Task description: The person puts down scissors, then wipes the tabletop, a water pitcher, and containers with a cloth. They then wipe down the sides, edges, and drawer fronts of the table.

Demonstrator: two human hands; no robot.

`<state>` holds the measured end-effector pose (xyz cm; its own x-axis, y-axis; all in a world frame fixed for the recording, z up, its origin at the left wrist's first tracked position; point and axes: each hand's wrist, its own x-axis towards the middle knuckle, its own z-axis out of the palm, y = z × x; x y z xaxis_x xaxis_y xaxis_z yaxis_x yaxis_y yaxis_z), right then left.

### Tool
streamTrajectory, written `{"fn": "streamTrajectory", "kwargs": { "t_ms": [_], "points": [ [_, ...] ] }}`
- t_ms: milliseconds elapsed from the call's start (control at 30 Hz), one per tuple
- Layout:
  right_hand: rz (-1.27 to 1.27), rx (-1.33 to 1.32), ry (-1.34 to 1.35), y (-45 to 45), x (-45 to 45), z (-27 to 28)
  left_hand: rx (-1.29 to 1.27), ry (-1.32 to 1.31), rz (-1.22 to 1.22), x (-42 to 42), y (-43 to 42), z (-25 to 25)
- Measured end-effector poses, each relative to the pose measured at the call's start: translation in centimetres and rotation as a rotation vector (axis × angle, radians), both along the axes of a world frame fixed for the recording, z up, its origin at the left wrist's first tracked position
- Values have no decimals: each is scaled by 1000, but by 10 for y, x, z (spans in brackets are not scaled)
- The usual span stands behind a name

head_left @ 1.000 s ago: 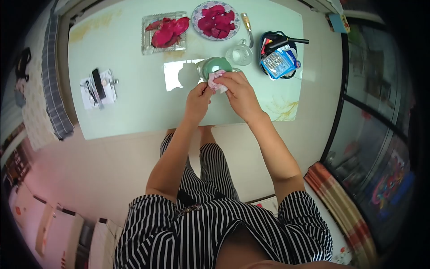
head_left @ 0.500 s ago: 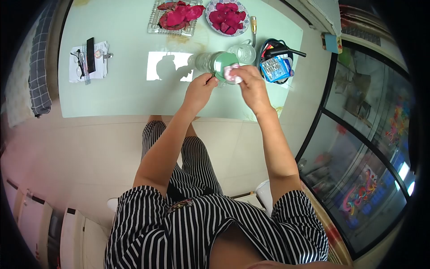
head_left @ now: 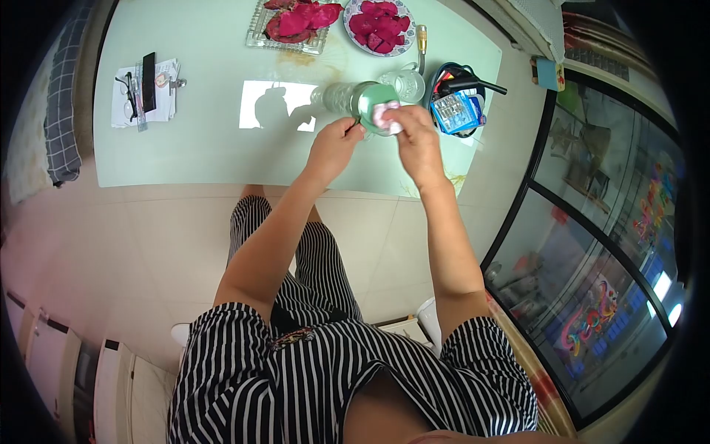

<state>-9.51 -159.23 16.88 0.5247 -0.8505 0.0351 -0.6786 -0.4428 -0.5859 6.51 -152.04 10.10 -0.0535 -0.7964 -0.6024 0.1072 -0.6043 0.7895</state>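
A clear, ribbed container with a round green lid (head_left: 376,98) is tilted over the glass table, its lid facing toward me. My left hand (head_left: 334,148) is closed at the lid's near left edge, fingers pinched there; exactly which part it grips is hidden. In my right hand (head_left: 416,140) a small white and pink cloth (head_left: 385,117) is bunched up and pressed on the right side of the lid. Just beyond my right hand stands a clear glass mug (head_left: 403,84).
At the back of the table (head_left: 200,159) are a glass tray (head_left: 316,46) of dragon fruit peels and a patterned plate (head_left: 350,35) of cut dragon fruit. A basket with a blue packet (head_left: 454,112) sits right; papers (head_left: 164,78) and glasses (head_left: 129,101) lie left. A brass-ended handle (head_left: 421,39) lies near the plate.
My right hand and the cloth have shifted very slightly over the lid. The left hand keeps its hold. The whole view has moved a little.
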Motion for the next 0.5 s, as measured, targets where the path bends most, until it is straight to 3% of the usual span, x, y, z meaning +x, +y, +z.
{"fn": "streamTrajectory", "kwargs": {
  "t_ms": [100,267,500],
  "points": [
    [-148,73,-24,-3,6,8,-17,-27,29,3,-3,3],
    [-257,129,-52,2,11,6,66,300,68,19,-10,18],
    [-239,143,-13,0,13,8,238,28,14,14,-35,32]
  ]
}}
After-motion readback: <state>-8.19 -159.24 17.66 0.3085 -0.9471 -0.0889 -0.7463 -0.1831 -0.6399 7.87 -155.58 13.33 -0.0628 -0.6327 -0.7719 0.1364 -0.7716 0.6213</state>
